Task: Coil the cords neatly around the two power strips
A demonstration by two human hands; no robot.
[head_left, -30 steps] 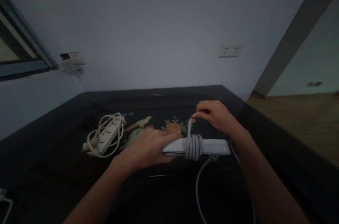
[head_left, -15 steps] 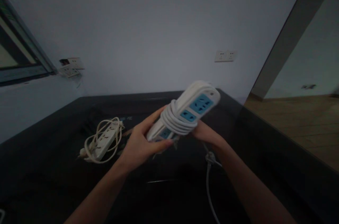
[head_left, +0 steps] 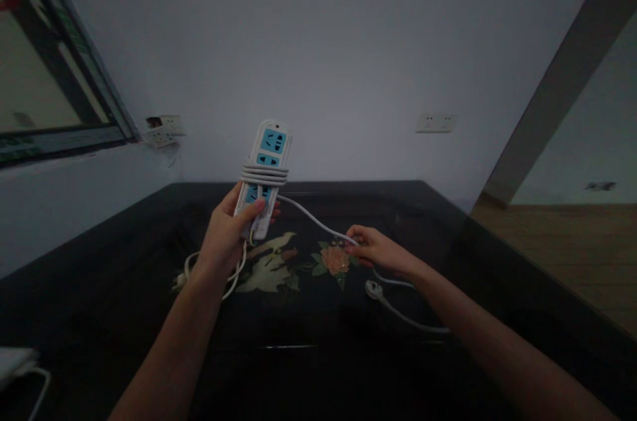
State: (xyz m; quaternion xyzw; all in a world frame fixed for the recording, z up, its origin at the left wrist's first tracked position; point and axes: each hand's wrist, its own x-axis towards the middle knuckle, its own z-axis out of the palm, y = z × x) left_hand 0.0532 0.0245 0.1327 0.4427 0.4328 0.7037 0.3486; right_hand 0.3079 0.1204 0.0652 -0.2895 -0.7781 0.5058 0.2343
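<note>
White power strip held up in the left hand, its cord pinched in the right hand

In the head view, the left hand grips the lower end of the power strip above the dark table; its thumb presses across the lower blue socket, with other fingertips showing at the far edge; the strip stands nearly upright, leaning slightly to the right, several turns of cord wrapped around its middle. The right hand has its thumb and fingers closed narrowly on the cord, which slants down from the strip; beyond that hand the cord passes toward the right forearm, and a plug lies on the tabletop just below the hand.

A cream cable lies behind the left forearm, which hides much of it; a rose design and a pale floral design decorate the tabletop between the arms; a white object with a lead sits at the lower left, cut off by the frame, too little of it showing to identify.

Beyond the table, a double wall outlet is set in the wall on the right; outlet plates sit near the window on the left, one of them tilted.
</note>
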